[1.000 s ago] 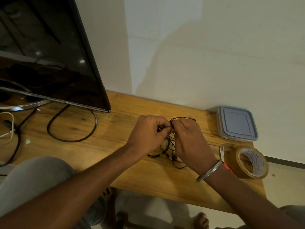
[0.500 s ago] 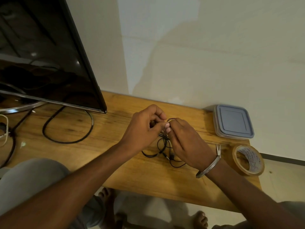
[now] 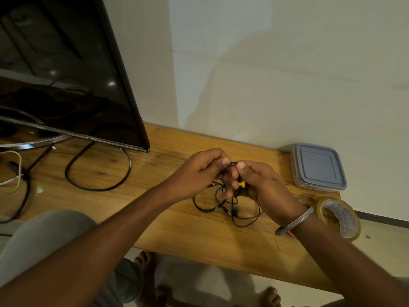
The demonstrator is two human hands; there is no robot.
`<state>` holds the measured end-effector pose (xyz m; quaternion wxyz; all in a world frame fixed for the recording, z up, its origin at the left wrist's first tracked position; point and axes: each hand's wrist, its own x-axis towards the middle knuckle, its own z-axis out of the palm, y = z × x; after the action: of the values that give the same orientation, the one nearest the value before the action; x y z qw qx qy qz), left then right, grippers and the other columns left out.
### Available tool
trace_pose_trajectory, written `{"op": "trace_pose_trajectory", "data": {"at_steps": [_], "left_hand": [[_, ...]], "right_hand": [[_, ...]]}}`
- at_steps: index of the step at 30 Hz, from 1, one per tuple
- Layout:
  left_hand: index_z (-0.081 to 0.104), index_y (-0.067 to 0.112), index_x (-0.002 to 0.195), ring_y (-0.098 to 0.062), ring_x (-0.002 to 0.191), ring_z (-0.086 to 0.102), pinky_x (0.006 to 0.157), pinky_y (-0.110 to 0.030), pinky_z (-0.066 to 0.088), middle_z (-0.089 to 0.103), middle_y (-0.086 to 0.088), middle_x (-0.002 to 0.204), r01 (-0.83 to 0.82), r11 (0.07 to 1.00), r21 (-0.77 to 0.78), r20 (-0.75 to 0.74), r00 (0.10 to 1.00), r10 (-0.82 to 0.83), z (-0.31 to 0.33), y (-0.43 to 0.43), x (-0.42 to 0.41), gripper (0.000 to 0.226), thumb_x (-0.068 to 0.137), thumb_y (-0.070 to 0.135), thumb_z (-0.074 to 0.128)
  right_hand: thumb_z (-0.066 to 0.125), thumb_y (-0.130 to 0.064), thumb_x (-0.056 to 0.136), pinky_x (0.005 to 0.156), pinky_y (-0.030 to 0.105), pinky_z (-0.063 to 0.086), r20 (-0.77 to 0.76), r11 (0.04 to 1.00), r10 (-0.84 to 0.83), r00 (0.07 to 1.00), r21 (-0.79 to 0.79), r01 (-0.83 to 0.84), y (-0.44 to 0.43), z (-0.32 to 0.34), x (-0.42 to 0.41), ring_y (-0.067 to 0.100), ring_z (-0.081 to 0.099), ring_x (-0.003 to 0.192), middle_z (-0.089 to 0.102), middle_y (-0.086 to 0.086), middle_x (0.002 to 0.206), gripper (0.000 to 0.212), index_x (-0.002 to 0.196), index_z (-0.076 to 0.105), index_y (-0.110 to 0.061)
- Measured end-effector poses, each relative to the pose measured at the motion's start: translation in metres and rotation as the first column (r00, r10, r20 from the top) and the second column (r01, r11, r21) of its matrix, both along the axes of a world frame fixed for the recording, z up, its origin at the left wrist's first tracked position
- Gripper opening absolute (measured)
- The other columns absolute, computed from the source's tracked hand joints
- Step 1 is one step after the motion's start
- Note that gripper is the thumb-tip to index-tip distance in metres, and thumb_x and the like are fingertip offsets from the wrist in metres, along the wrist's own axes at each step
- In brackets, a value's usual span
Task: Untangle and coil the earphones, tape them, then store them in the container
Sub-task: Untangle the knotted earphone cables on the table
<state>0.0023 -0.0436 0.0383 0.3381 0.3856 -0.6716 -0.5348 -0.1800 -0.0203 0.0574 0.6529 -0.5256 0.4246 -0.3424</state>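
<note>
You pinched the tangled thin black earphone cord (image 3: 235, 211) between both thumbs and forefingers, your left hand (image 3: 197, 173) and right hand (image 3: 267, 191) meeting at the knot. Its slack loops trailed toward 6 o'clock onto the wooden surface (image 3: 177, 229), both hands equally near.

The table (image 3: 181, 231) at the bottom of the frame is smooth, shiny wood. The container (image 3: 318, 167) on the right is plastic, and the tape (image 3: 339, 218) looks glossy.
</note>
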Motion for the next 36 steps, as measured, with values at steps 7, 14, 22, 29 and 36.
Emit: {"op": "trace_pose_trajectory", "data": {"at_steps": [7,14,22,29,36], "left_hand": [[0.057,-0.008,0.099,-0.012,0.072,0.056,0.066,-0.024,0.044,0.062,-0.008,0.078,-0.052,0.997,0.053,-0.067,0.996,0.056,-0.001,0.001,-0.007,0.031,0.106,0.017,0.04],[0.053,-0.01,0.098,-0.008,0.057,0.054,0.056,-0.028,0.047,0.058,0.009,0.063,-0.099,0.977,0.19,-0.156,0.979,0.13,-0.003,0.007,-0.015,0.036,0.108,0.02,0.037],[0.06,0.005,0.107,-0.017,0.069,0.05,0.058,-0.027,0.047,0.052,-0.013,0.083,-0.057,0.908,0.414,-0.23,0.959,0.164,-0.007,0.007,-0.014,0.015,0.101,0.007,0.047],[0.067,0.017,0.093,-0.019,0.066,0.054,0.064,-0.03,0.048,0.063,-0.006,0.081,-0.013,0.896,0.444,-0.276,0.949,0.151,-0.007,0.011,-0.019,0.024,0.104,0.021,0.046],[0.063,0.012,0.116,-0.015,0.064,0.048,0.061,-0.033,0.04,0.053,0.005,0.07,-0.017,0.989,0.148,0.025,1.0,0.014,-0.015,0.013,-0.016,0.024,0.106,0.017,0.042]], "right_hand": [[0.041,-0.02,0.1,0.077,0.046,0.058,0.277,0.976,-0.085,0.957,0.216,0.024,0.002,0.011,0.003,0.025,0.056,0.061,0.051,0.006,0.065,0.031,0.076,0.055,-0.007],[0.038,-0.023,0.1,0.083,0.045,0.059,0.511,0.943,-0.113,0.852,0.325,-0.07,0.005,0.012,0.009,0.027,0.067,0.077,0.063,0.012,0.08,0.037,0.074,0.06,-0.009],[0.033,-0.025,0.101,0.086,0.05,0.057,0.576,0.932,-0.223,0.786,0.362,-0.001,0.005,0.022,0.009,0.036,0.067,0.109,0.071,0.015,0.109,0.037,0.078,0.059,-0.012],[0.032,-0.025,0.104,0.101,0.054,0.049,0.612,0.956,-0.221,0.76,0.291,0.043,-0.001,0.024,0.002,0.038,0.057,0.127,0.064,0.016,0.129,0.036,0.084,0.059,-0.012],[0.027,-0.023,0.107,0.111,0.055,0.038,0.559,0.964,-0.251,0.791,0.071,0.256,-0.014,0.033,-0.02,0.036,0.05,0.134,0.057,0.015,0.14,0.03,0.092,0.052,-0.014]]}}
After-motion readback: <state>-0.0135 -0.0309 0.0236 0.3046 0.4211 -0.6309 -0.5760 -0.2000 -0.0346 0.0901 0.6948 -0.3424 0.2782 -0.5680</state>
